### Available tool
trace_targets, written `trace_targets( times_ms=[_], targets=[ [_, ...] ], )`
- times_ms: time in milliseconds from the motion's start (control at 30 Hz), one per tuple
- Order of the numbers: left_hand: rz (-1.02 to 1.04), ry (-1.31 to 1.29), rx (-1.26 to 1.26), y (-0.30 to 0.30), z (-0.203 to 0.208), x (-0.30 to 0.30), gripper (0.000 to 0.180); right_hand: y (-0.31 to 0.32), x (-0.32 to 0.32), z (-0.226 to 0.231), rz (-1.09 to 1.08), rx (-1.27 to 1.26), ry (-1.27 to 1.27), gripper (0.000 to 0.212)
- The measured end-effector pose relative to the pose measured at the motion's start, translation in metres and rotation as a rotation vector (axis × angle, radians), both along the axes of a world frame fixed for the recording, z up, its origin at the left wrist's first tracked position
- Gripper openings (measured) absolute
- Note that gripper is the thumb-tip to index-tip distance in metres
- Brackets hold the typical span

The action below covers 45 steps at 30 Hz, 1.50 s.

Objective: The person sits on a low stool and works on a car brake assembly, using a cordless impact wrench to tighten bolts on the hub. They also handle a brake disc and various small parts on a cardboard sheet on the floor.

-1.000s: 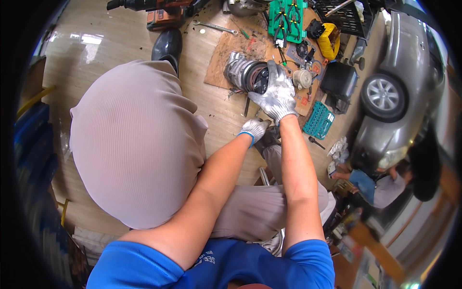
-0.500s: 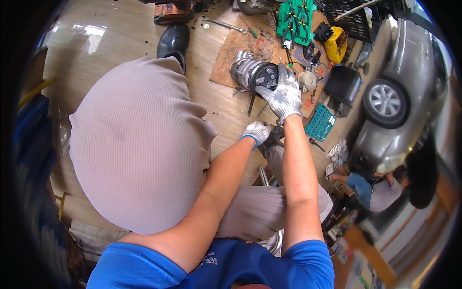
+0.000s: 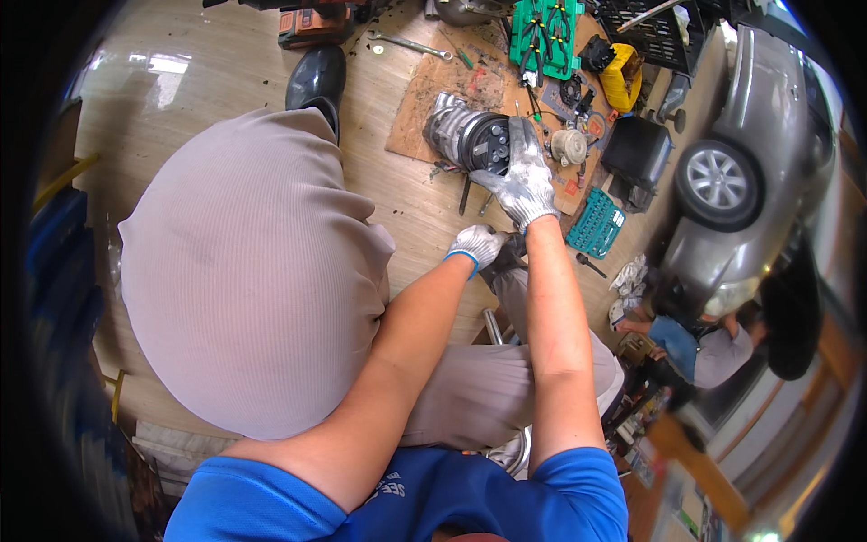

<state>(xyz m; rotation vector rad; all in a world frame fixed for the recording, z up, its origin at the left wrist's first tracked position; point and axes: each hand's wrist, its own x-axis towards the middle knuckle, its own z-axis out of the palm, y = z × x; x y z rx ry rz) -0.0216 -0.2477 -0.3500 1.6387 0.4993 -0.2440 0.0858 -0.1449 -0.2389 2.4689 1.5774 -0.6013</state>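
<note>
A silver, cylindrical car air-conditioning compressor (image 3: 447, 128) with a black pulley face (image 3: 489, 143) lies on a stained cardboard sheet (image 3: 411, 117). My right hand (image 3: 527, 181), in a soiled grey-white glove, holds it at the pulley end. The thumb lies at the pulley's lower rim and the long fingers run along its right side. Lower down, my left hand (image 3: 478, 246), in a white glove with a blue cuff, is curled beside the dark boot on my right foot (image 3: 511, 249). Its fingertips are hidden, so what it holds, if anything, cannot be seen.
Beyond the compressor are a green plier case (image 3: 546, 41), a yellow case (image 3: 621, 77) and a combination wrench (image 3: 411, 43). A teal socket set (image 3: 596, 223) and black box (image 3: 637, 149) lie right. Farther right, a person (image 3: 722, 352) crouches by a grey car (image 3: 768, 135).
My right hand has shifted slightly on the pulley, its fingers now straighter and more of the face showing. The left hand has hardly moved. The whole view has shifted a little.
</note>
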Motion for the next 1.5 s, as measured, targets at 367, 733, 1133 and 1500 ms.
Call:
trace_targets(
  times_ms=[367, 733, 1133, 1500],
  targets=[
    [0.118, 0.184, -0.152, -0.014, -0.028, 0.010, 0.035, 0.002, -0.019, -0.011, -0.147, 0.032, -0.083, 0.112],
    [-0.023, 0.022, 0.122, 0.017, -0.007, -0.010, 0.034, 0.003, 0.004, 0.004, -0.013, 0.013, 0.042, 0.093],
    [0.149, 0.289, -0.213, 0.017, -0.009, -0.001, 0.036, 0.008, -0.038, 0.000, -0.182, -0.044, -0.489, 0.086],
    [0.077, 0.167, 0.001, 0.018, -0.028, -0.004, 0.039, -0.004, 0.001, 0.017, -0.043, 0.058, -0.268, 0.077]
  ],
)
